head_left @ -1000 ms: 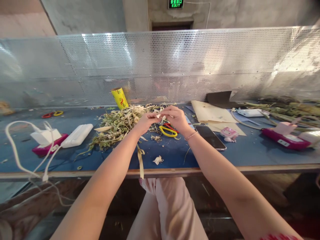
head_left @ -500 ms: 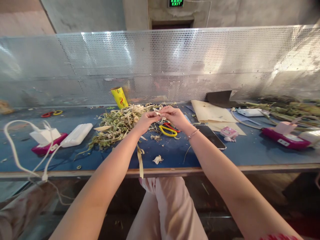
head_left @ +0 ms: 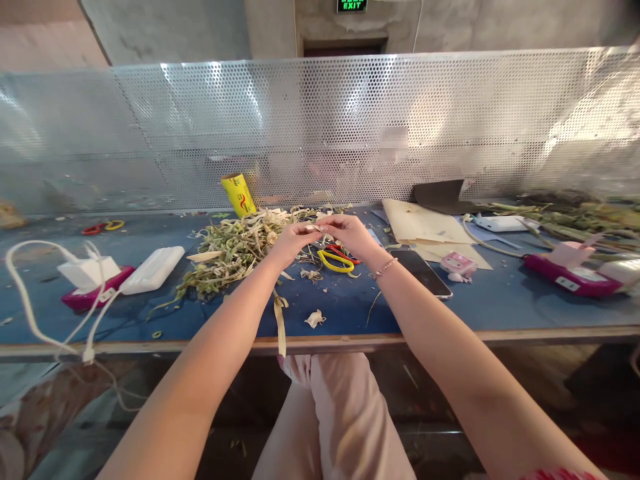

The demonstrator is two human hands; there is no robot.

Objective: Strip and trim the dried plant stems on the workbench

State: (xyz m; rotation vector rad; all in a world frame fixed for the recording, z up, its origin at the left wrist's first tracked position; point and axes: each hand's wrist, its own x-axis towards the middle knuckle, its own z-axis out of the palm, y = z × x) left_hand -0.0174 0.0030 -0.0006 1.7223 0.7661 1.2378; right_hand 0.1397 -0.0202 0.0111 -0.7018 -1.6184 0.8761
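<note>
My left hand (head_left: 296,240) and my right hand (head_left: 346,232) meet above the table, fingertips pinched on a small whitish piece (head_left: 314,228), too small to name. To the left, partly behind my left hand, lies a heap of dried green and straw-coloured plant pieces (head_left: 230,250). Scissors with yellow and red handles (head_left: 337,261) rest just below my right hand. Nearer the table's front edge is a pale crumpled scrap (head_left: 315,319). A dry husk strip (head_left: 280,323) hangs over that edge.
Left are a white power bank (head_left: 153,270), a magenta power strip (head_left: 83,298) and more scissors (head_left: 103,227). A yellow tube (head_left: 239,195) stands behind the heap. Right are a phone (head_left: 423,273), a pink case (head_left: 457,266), brown paper (head_left: 425,223) and another power strip (head_left: 573,275).
The fingers of both hands have shifted slightly around the whitish piece. Otherwise the hands and the things on the table stay nearly where they were.
</note>
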